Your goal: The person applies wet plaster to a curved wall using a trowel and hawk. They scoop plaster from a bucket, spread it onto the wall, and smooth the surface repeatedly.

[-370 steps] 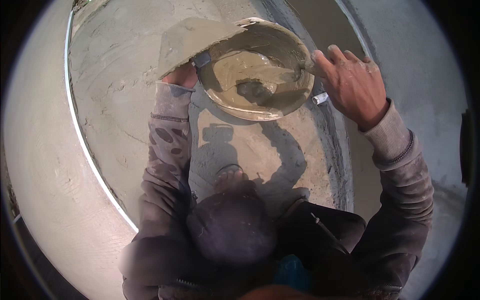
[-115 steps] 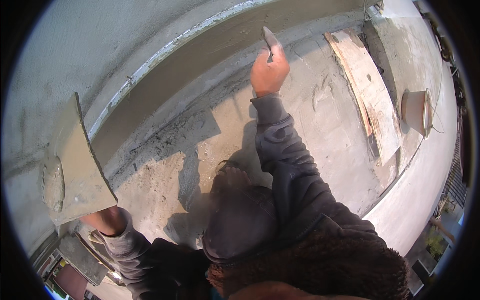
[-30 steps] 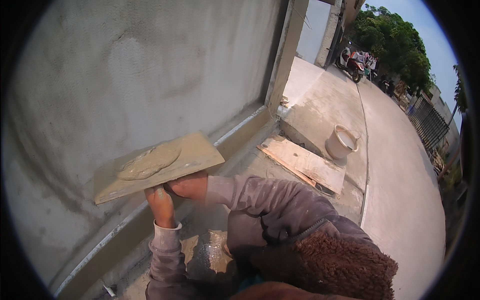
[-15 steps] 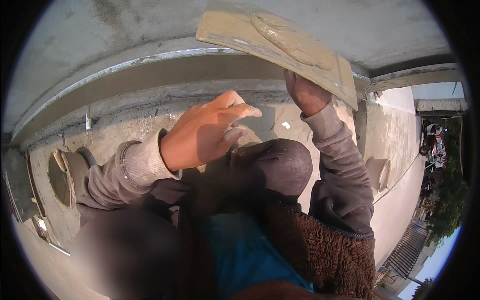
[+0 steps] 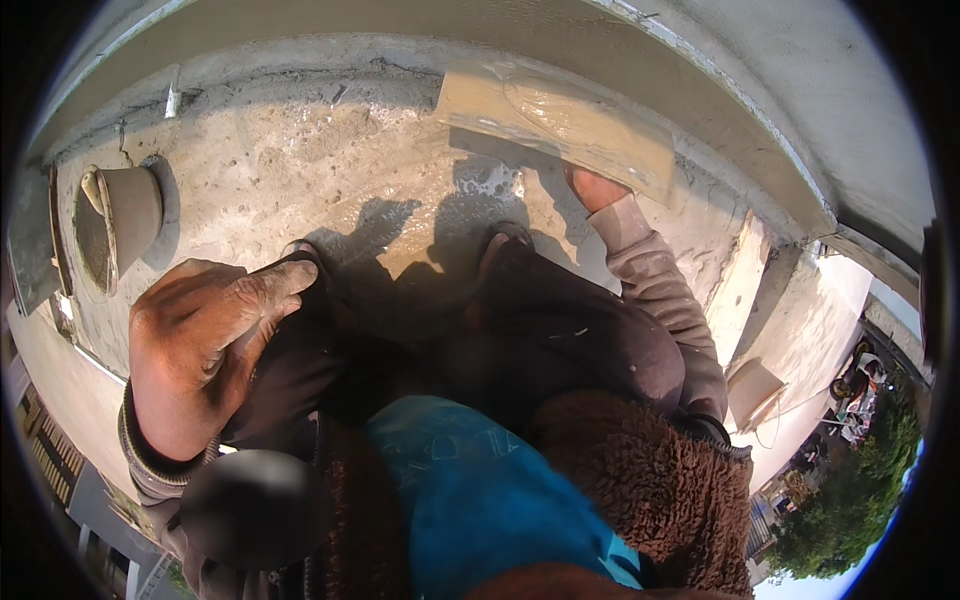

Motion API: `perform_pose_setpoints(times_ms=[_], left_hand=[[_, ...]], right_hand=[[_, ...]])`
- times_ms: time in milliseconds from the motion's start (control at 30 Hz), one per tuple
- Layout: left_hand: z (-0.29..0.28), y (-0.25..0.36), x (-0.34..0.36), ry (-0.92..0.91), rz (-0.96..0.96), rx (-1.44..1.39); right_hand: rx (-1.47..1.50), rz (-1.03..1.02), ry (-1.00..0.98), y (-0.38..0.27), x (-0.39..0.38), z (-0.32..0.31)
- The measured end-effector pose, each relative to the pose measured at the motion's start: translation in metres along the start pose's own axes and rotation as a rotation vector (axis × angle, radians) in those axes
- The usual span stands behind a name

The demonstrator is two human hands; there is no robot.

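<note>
My right hand [image 5: 597,188] is closed beneath a tan rectangular plasterer's hawk [image 5: 620,155], which hides most of its fingers. Wet mortar [image 5: 545,105] is spread over the top of the hawk. The board is held out above the ground in front of my right knee, slightly tilted. On the left, my left hand [image 5: 205,340] hangs in the air near my left leg. Its fingers are curled, with the thumb against them, and nothing shows in its grasp.
A round bucket [image 5: 138,215] stands at the left on the rough, wet concrete floor [image 5: 290,170]. Another bucket [image 5: 752,392] is at the right. A plastered ledge [image 5: 480,22] curves along the far side. My feet are on the floor between my arms.
My view has tipped down and shifted. The left hand has drawn back to the lower left, away from the hawk. My right hand has lowered with the hawk still in it.
</note>
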State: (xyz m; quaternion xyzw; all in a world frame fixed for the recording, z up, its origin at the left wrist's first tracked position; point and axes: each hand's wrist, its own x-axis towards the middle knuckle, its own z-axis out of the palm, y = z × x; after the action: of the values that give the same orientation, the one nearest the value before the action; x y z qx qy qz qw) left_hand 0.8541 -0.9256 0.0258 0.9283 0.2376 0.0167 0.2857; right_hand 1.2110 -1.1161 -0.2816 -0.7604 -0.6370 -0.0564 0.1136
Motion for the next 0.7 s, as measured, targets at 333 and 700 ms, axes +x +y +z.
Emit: perform_pose_setpoints(times_ms=[333, 700], left_hand=[[-0.003, -0.005, -0.001, 0.036, -0.201, -0.059], [-0.009, -0.008, 0.004, -0.016, -0.176, -0.002]], right_hand=[[-0.209, -0.065, -0.023, 0.029, 0.031, 0.026], [-0.016, 0.239, -0.252, 0.026, 0.088, -0.013]])
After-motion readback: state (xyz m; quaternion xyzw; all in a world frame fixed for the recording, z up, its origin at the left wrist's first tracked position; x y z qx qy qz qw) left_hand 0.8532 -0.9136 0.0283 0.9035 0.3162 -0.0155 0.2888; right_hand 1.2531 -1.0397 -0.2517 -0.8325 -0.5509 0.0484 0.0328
